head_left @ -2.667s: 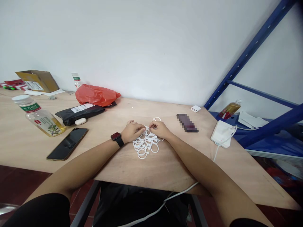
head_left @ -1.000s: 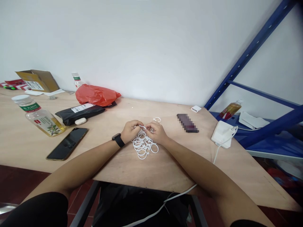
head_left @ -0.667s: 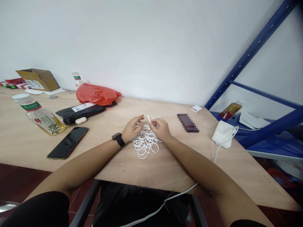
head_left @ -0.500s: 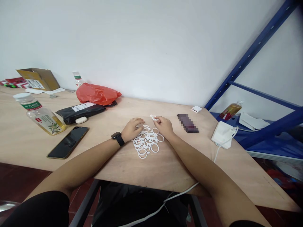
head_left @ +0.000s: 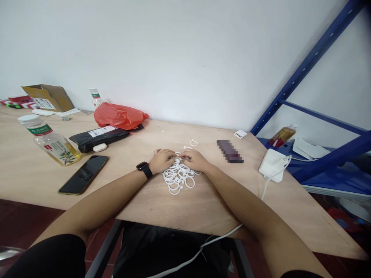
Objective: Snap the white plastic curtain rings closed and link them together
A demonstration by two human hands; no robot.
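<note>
Left hand [head_left: 164, 160] and right hand [head_left: 194, 159] on one white ring [head_left: 177, 153], far edge of the pile of white rings [head_left: 180, 177].
Fingertips of both hands look pinched on that ring, one hand per side — tiny thing, so the exact grip's hard to see. Beyond the pile there's a loose ring [head_left: 193, 143]. Black phone [head_left: 84, 174] is well left of the pile, pixelated dark slab [head_left: 230, 151] off to its right — white power brick [head_left: 271, 164] farther right still.
</note>
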